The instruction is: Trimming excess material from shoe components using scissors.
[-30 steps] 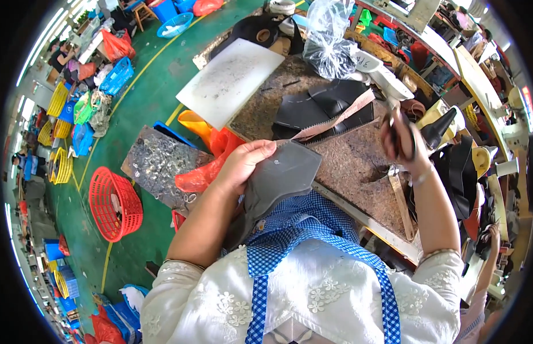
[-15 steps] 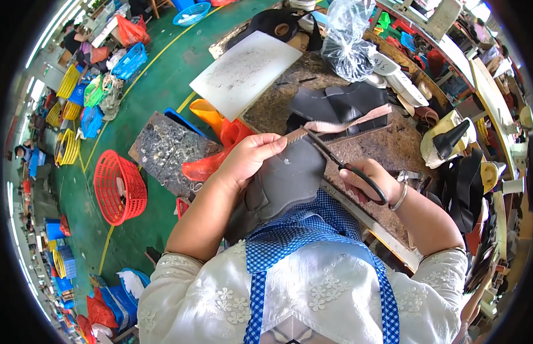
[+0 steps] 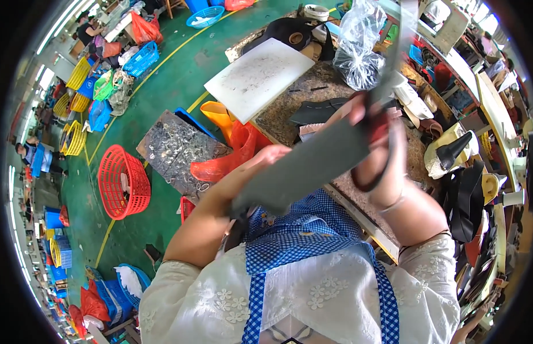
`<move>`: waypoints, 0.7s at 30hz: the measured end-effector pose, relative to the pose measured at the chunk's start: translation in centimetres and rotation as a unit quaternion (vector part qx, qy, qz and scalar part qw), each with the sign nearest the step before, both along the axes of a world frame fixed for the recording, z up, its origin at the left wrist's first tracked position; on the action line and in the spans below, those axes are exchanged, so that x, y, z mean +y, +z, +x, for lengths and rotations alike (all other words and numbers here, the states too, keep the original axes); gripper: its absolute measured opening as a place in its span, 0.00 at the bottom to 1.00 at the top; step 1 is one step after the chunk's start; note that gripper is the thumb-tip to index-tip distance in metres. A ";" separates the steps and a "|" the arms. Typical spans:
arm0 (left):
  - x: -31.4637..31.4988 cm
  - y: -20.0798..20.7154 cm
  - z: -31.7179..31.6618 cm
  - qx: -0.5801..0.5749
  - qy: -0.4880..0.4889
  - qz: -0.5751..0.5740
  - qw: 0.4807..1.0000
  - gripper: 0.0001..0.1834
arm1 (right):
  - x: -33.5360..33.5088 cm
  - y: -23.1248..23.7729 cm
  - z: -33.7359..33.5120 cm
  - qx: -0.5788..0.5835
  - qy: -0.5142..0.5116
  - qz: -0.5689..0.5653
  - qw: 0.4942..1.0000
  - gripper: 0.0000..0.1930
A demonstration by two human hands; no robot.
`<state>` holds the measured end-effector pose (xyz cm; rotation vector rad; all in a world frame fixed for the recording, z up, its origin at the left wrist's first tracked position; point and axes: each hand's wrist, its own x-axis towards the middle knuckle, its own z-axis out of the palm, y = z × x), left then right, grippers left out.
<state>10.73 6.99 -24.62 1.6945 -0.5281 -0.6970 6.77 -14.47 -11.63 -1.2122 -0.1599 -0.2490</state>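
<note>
R hand [image 3: 384, 155] curled rnd scissors [image 3: 391, 74] by grey pc [image 3: 312, 163], L hand [image 3: 275, 153] part-hidden, can't tell grip.

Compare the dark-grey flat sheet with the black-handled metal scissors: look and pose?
The dark-grey flat sheet is broad and matte; the black-handled metal scissors show a narrow, shinier blade. In the picture, the sheet slants up to the right; the scissors point more steeply up from the right hand, reaching the top edge. Both look motion-blurred.
</note>
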 end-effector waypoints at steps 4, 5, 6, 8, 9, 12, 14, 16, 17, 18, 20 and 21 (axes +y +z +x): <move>6.0 -2.7 0.4 -0.065 -0.116 0.028 0.991 0.30 | -1.5 5.6 1.1 -0.084 -0.068 -0.131 0.985 0.17; 6.6 -2.2 -0.7 -0.008 -0.134 -0.050 0.990 0.32 | -1.6 5.8 1.3 -0.082 -0.068 -0.133 0.985 0.16; 6.9 -1.6 -1.5 0.050 -0.149 -0.128 0.979 0.35 | -2.0 5.7 1.9 -0.089 -0.071 -0.121 0.986 0.14; 6.5 0.9 -2.1 -0.054 -0.144 0.030 0.988 0.43 | -1.8 5.3 2.7 -0.119 -0.111 -0.158 0.974 0.08; 6.9 0.7 -2.5 -0.061 -0.126 0.140 0.980 0.45 | -1.7 5.2 3.1 -0.138 -0.117 -0.167 0.969 0.06; 6.8 0.2 -5.6 -0.074 -0.052 0.114 0.989 0.40 | -3.5 3.5 4.7 -0.168 -0.147 -0.219 0.950 0.02; 8.2 0.9 -6.7 -0.246 0.015 0.085 0.965 0.29 | -5.6 2.2 5.6 -0.154 -0.173 -0.283 0.931 0.04; 10.2 2.4 -7.8 -0.340 0.120 0.105 0.927 0.19 | -5.4 1.5 5.4 -0.141 -0.134 -0.226 0.955 0.04; 11.7 3.2 -8.3 -0.377 0.158 0.128 0.904 0.18 | -5.5 0.8 5.5 -0.121 -0.137 -0.241 0.953 0.04; 12.7 4.1 -9.3 -0.389 0.188 0.153 0.889 0.17 | -5.4 0.4 5.2 -0.089 -0.104 -0.200 0.970 0.03; 14.1 5.1 -11.0 -0.453 0.237 0.198 0.837 0.17 | -4.8 -0.2 4.5 -0.053 -0.074 -0.141 0.986 0.03; 14.9 5.3 -11.9 -0.494 0.256 0.226 0.800 0.18 | -4.6 -0.6 4.5 -0.046 -0.082 -0.123 0.988 0.04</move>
